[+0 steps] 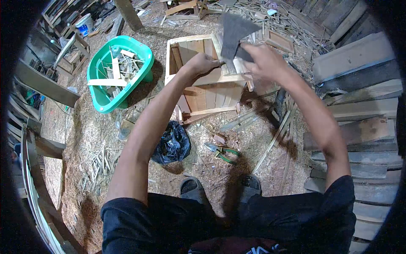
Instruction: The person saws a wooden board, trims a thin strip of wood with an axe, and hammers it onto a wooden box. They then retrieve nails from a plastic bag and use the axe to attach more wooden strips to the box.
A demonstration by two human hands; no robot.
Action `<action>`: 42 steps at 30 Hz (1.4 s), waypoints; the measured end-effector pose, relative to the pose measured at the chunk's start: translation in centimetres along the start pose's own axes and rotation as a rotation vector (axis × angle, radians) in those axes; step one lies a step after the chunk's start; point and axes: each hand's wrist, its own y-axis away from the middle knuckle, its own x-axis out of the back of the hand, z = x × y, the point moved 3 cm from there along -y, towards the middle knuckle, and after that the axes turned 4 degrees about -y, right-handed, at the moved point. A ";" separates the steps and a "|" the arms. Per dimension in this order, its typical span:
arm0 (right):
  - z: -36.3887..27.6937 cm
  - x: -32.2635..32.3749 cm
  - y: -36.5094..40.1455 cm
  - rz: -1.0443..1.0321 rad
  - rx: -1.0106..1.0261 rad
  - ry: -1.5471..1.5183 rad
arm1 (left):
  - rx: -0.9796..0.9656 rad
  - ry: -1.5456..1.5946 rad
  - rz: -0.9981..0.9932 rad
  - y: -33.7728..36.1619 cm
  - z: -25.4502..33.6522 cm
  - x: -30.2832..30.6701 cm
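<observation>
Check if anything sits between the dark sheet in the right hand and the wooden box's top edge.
Nothing visible does. The right hand holds the dark sheet against the wooden box at its rim. The left hand grips the rim beside it, not in between.

A sawdust-strewn floor (pixel 84 135) is carrying everything here. A box (pixel 211 95) is standing on it at the middle, and a green tub (pixel 101 101) of offcuts is sitting just beside it on the left. A black bag (pixel 172 146) is lying near the box's front, with pliers (pixel 222 153) lying just right of the bag. Slats (pixel 279 131) are lying scattered to the right, reaching towards planks (pixel 363 110) that are lying stacked along the right edge
</observation>
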 end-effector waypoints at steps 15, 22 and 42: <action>-0.5 1.4 -1.0 0.119 -0.043 -0.075 | 0.049 0.077 -0.016 1.2 0.9 0.2; -0.2 -0.8 0.7 -0.111 -0.115 -0.019 | 0.020 0.049 -0.012 1.1 0.9 0.3; -0.9 -1.8 1.4 -0.151 -0.123 0.017 | 0.010 0.075 0.016 0.3 -0.1 -0.3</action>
